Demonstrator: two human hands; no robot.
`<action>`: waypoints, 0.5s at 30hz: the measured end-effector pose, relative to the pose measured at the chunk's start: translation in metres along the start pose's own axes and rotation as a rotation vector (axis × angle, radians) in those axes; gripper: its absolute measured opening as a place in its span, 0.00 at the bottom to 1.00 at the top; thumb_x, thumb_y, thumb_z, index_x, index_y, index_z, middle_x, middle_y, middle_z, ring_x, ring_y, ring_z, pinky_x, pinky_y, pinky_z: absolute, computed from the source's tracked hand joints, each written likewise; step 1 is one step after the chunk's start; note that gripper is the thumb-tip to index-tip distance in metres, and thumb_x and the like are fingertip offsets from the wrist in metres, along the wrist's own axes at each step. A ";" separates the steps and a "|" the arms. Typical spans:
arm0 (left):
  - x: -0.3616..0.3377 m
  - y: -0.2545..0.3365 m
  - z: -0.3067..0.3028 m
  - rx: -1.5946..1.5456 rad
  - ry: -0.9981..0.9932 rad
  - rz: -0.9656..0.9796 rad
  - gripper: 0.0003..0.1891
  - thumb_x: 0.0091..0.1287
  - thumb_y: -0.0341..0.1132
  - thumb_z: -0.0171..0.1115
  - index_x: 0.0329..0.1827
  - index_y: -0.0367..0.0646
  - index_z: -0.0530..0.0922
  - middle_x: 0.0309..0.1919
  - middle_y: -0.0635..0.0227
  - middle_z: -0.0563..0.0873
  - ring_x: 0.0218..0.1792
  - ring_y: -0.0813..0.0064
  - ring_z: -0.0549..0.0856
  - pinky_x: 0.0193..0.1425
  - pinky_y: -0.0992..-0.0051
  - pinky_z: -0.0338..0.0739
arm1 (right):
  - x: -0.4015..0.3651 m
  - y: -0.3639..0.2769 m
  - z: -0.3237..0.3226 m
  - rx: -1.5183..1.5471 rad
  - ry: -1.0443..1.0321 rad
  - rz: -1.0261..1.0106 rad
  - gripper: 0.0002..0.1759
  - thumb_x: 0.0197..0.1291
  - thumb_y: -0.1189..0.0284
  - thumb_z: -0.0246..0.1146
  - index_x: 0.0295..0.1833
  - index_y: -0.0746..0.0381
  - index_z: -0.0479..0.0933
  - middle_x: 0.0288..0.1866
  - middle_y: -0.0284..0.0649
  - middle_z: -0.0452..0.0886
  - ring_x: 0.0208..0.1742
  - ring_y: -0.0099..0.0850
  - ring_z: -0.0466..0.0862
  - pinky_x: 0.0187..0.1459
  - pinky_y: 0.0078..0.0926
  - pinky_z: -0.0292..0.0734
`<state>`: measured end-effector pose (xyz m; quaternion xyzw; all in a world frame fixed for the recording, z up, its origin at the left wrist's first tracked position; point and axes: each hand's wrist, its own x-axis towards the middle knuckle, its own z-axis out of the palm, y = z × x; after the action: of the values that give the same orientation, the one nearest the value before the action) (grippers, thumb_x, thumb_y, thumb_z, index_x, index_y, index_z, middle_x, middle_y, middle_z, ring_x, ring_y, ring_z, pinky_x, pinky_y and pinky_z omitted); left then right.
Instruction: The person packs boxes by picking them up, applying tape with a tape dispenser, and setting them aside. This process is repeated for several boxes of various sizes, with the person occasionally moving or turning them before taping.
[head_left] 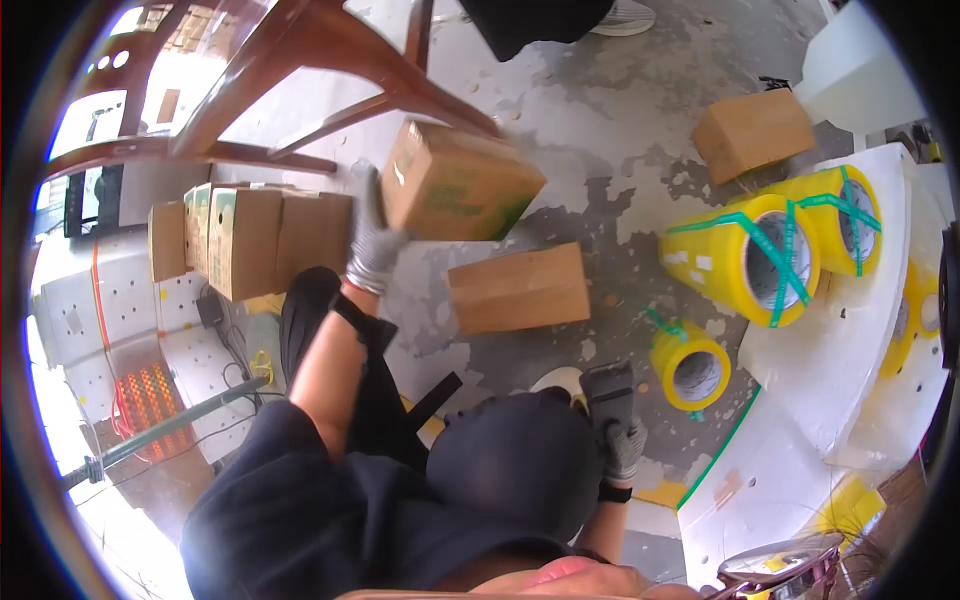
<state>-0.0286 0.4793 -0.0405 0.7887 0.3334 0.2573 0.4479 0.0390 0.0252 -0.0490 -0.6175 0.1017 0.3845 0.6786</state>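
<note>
My left hand (pixel 372 235), in a grey glove, is at the left side of a cardboard box (pixel 465 185) with green printing. Its fingers lie along the box's side and the thumb bends toward the lower edge; the box is tilted and slightly blurred. Below it, a plain cardboard box (pixel 520 288) lies on the floor. My right hand (pixel 622 447), also gloved, is low beside my dark-clothed knee and is closed around a dark rectangular object (pixel 608 392) whose kind I cannot make out.
Several cardboard boxes (pixel 245 240) stand in a row at left, beneath a brown wooden chair (pixel 330 60). Large yellow tape rolls (pixel 720 255) with green strips are at right, with a smaller roll (pixel 690 365) nearby. Another box (pixel 755 135) sits behind them. A person's shoe (pixel 625 18) shows at top.
</note>
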 end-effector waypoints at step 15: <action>0.108 0.217 0.179 0.596 -0.451 0.644 0.40 0.51 0.49 0.69 0.65 0.39 0.65 0.55 0.46 0.75 0.55 0.50 0.76 0.58 0.63 0.72 | -0.001 -0.002 -0.020 0.093 0.071 -0.111 0.15 0.51 0.65 0.71 0.33 0.64 0.77 0.27 0.28 0.77 0.29 0.17 0.71 0.31 0.18 0.68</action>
<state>0.2311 0.3831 0.0777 0.9815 0.0264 0.0992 0.1615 0.0459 0.0067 -0.0512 -0.6031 0.1091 0.3193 0.7228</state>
